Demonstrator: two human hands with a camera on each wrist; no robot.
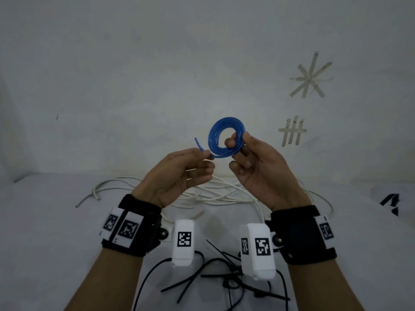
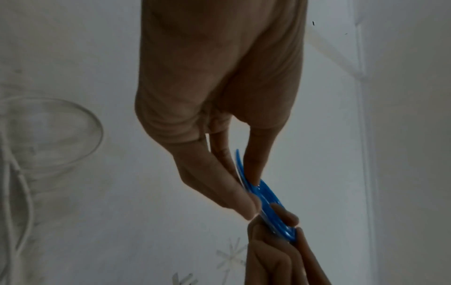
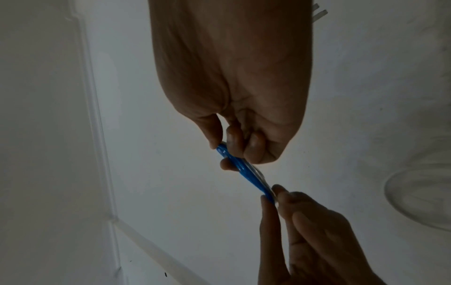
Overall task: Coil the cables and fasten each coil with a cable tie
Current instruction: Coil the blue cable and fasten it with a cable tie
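Observation:
A blue cable (image 1: 225, 138) is wound into a small coil and held up in the air before the wall. My right hand (image 1: 251, 162) pinches the coil's right side between thumb and fingers, also seen edge-on as the blue coil (image 3: 244, 171). My left hand (image 1: 186, 167) pinches the cable's loose tail (image 1: 199, 145) at the coil's lower left; the short free end sticks up to the left. In the left wrist view my left fingertips (image 2: 249, 208) press on the blue coil (image 2: 270, 200). Black cable ties (image 1: 220, 272) lie loose on the table near me.
A tangle of white cable (image 1: 215, 191) lies spread on the white table (image 1: 45, 232) under my hands. Tape marks (image 1: 311, 76) are stuck on the wall at the right. A black mark (image 1: 391, 203) sits at the table's right.

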